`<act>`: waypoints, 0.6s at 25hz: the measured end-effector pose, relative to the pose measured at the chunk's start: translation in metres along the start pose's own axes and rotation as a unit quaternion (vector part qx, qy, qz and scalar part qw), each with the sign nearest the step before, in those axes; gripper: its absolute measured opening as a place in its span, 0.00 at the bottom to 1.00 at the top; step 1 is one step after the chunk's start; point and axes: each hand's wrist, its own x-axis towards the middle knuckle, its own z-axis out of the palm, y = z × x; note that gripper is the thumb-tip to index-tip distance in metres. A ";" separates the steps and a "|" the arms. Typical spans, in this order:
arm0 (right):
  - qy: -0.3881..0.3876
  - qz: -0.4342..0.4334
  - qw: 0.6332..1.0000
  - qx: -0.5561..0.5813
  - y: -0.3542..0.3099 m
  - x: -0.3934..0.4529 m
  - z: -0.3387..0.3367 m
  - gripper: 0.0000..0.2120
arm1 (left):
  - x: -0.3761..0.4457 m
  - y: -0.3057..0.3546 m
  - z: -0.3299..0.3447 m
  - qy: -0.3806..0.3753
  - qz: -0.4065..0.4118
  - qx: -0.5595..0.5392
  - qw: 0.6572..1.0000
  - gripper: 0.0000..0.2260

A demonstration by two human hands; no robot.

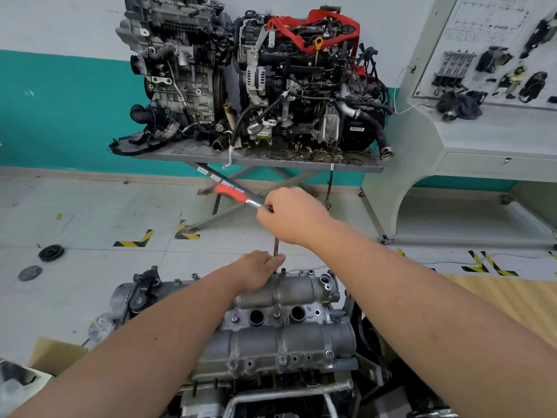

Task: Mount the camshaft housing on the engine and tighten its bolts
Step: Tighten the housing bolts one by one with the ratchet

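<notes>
The grey cast-aluminium camshaft housing point(280, 336) sits on top of the engine point(271, 384) at the near centre of the scene, its two dark round openings facing up between two long rounded humps. Small silver flange bolts point(282, 359) stand along its near edge, and more show along its far edge.

The right hand point(291, 215) is raised above the far side of the housing, fingers curled around the head end of a chrome ratchet wrench with a red grip point(238, 195); the red grip points up and to the left, free of the hand. A thin steel extension bar point(276, 247) drops straight down from that hand to the far edge of the housing. The left hand point(260, 271) rests on the far hump, its fingertips pinching the lower end of the bar just above the housing.

Farther off, two dirty engines point(256, 76) stand on a grey metal desk point(265, 159) against a white and teal wall. A pale grey training panel point(488, 55) carrying dark parts stands at the far right. Black and yellow hazard-tape corners point(135, 239) mark the tiled floor.
</notes>
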 end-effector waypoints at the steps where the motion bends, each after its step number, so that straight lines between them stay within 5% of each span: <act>1: -0.020 0.083 0.987 0.139 -0.002 0.002 0.002 0.10 | 0.000 0.002 -0.002 -0.001 0.003 0.017 1.000 0.28; 3: -0.044 0.207 0.867 0.452 -0.001 -0.001 0.009 0.06 | -0.001 0.008 -0.007 0.000 0.010 0.054 0.999 0.24; 6: 0.017 0.234 0.611 0.756 0.001 -0.012 0.023 0.04 | -0.004 0.010 -0.015 0.021 0.032 0.077 0.996 0.22; 8: 0.087 0.223 0.538 0.808 0.001 -0.018 0.036 0.06 | -0.007 0.009 -0.014 0.054 0.049 0.100 0.992 0.19; 10: 0.143 0.206 0.567 0.785 0.001 -0.023 0.049 0.05 | -0.011 0.012 -0.015 0.094 0.063 0.122 0.986 0.14; 15: 0.235 0.037 0.831 0.503 0.017 -0.048 0.074 0.15 | -0.021 0.028 -0.031 0.030 0.078 0.005 0.996 0.11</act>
